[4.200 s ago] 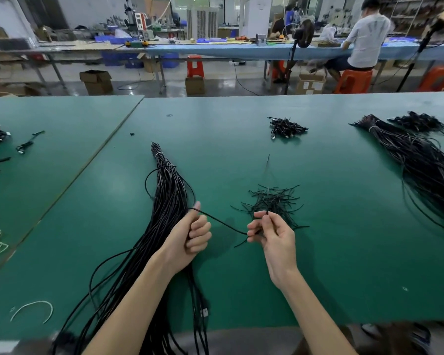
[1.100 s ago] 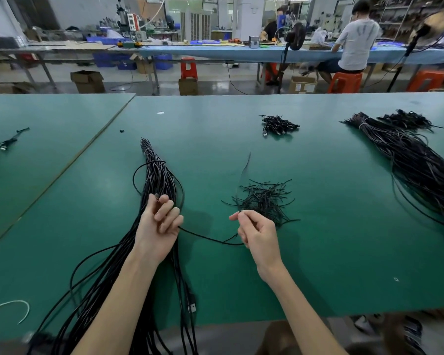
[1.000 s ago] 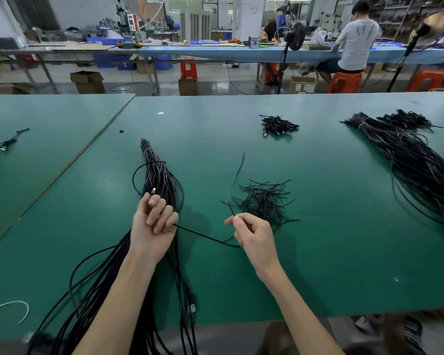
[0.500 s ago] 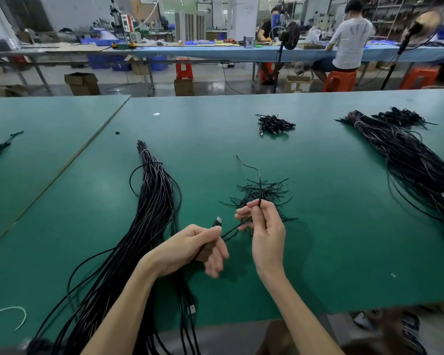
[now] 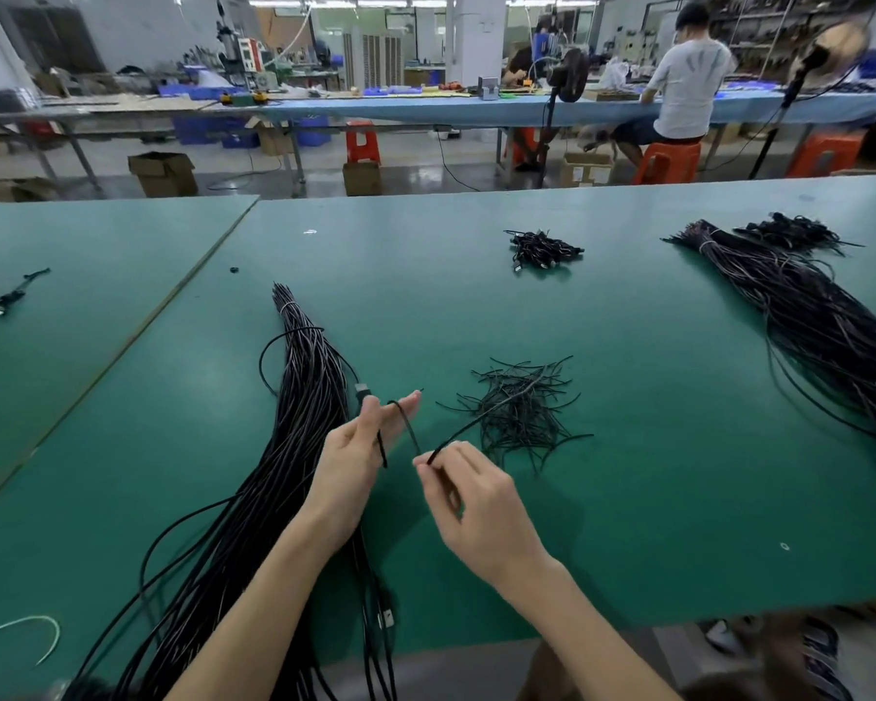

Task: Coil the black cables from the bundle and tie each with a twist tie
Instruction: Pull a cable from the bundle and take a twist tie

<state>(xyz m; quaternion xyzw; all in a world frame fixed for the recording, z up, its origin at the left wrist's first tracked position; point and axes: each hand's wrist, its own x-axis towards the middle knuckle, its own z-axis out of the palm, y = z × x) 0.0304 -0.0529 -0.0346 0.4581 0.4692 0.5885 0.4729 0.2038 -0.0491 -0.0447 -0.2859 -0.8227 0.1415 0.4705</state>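
The left hand (image 5: 350,462) had its fingers out nearly straight with one black cable (image 5: 381,450) looped around them, the thumb pinning it near the plug, though exactly how was hard to see. The right hand (image 5: 481,508) pinched the same cable between thumb and forefinger, and past that the strand got lost against the heap of twist ties (image 5: 522,412). The big bundle (image 5: 299,397) lay on the green table (image 5: 628,498) under the left wrist, its near end cut off from sight.
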